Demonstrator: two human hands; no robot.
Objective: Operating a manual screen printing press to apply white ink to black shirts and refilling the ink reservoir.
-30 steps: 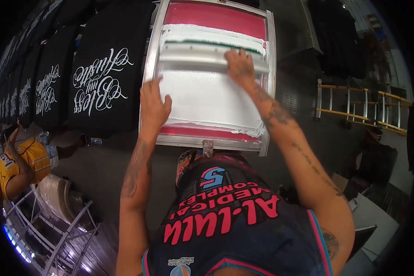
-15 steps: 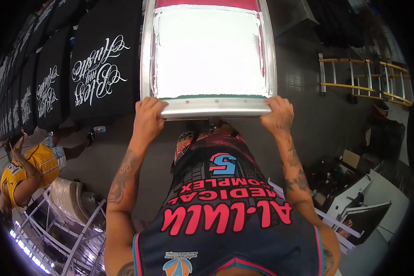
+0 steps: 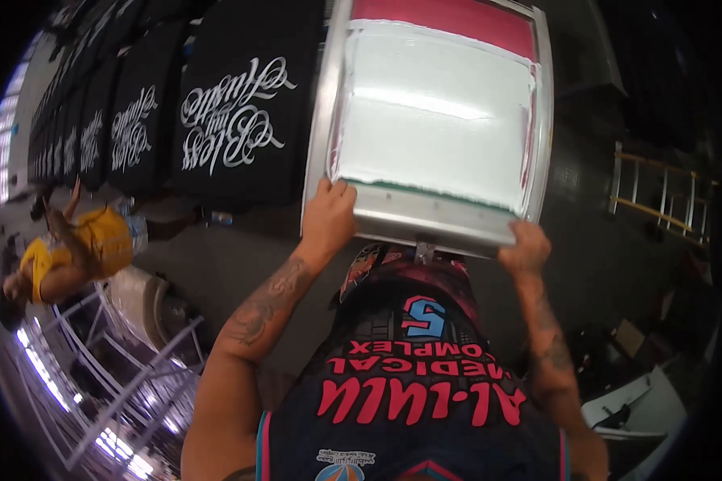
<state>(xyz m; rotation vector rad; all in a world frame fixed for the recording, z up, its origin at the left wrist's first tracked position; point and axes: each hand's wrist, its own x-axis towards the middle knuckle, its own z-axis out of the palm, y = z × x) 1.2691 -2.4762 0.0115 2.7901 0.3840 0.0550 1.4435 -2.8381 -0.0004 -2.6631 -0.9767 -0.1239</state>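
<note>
At far left, a person in a yellow top [image 3: 80, 248] stands beside a white wire rack [image 3: 120, 385] with thin, shiny metal rods. Above, a row of black printed shirts [image 3: 233, 112] lies flat on boards, each bearing white looping script; the fabric looks matte and smooth. The row runs toward the upper left edge and nothing lies between it and the hands.

At centre, the rectangular aluminium-framed printing screen [image 3: 433, 120] lies just beside the nearest shirt. Its mesh is coated with glossy white ink, with a red band along the far end and a thin green line near the front. The frame rails are flat, brushed metal.

The left hand [image 3: 329, 216] grips the front rail near its left corner, fingers curled together over the top, thumb hidden beneath. The right hand [image 3: 525, 247] grips the same rail near its right corner, fingers closed under the edge, knuckles up. Both forearms are tattooed.

At right, a yellow metal ladder [image 3: 658, 200] lies well apart on the dark floor.
</note>
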